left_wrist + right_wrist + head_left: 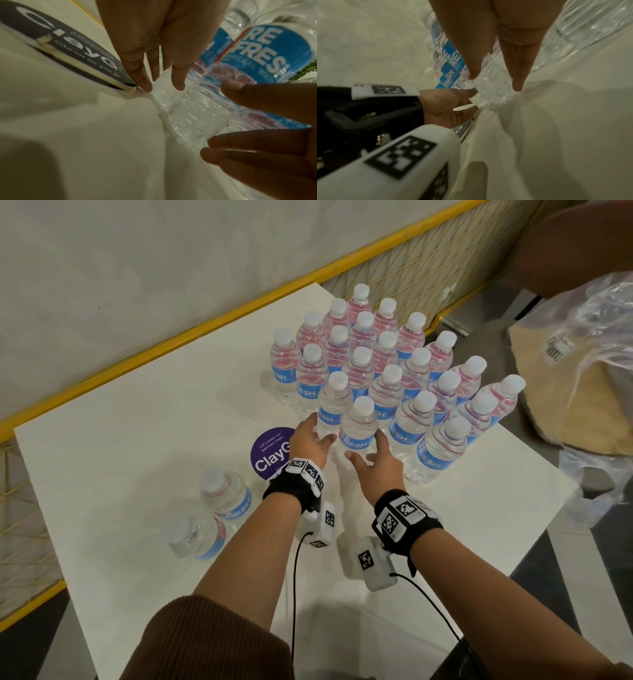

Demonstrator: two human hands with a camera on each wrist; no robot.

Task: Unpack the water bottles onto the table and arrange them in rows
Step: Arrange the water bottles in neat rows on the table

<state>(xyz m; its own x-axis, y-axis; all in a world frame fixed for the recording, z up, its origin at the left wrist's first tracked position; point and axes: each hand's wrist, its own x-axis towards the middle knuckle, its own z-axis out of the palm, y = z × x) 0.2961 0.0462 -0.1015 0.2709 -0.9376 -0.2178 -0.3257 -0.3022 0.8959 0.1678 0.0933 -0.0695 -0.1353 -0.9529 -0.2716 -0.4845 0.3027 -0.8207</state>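
Note:
Several clear water bottles point(387, 364) with white caps and blue labels stand upright in rows on the white table point(137, 440). The nearest bottle point(358, 429) stands at the front of the block, between my hands. My left hand point(310, 440) touches its lower left side with straight fingers point(145, 81). On the bottle's right is my right hand point(375, 462), fingers point(517, 75) straight along the ribbed base point(493, 86). Neither hand curls round it. Two more bottles point(222, 491) stand apart at the left.
A round purple sticker point(270, 453) lies on the table beside my left hand. Crumpled plastic wrap with a cardboard tray point(582, 371) sits off the table's right edge. A yellow-framed mesh rail point(411, 265) runs behind the table.

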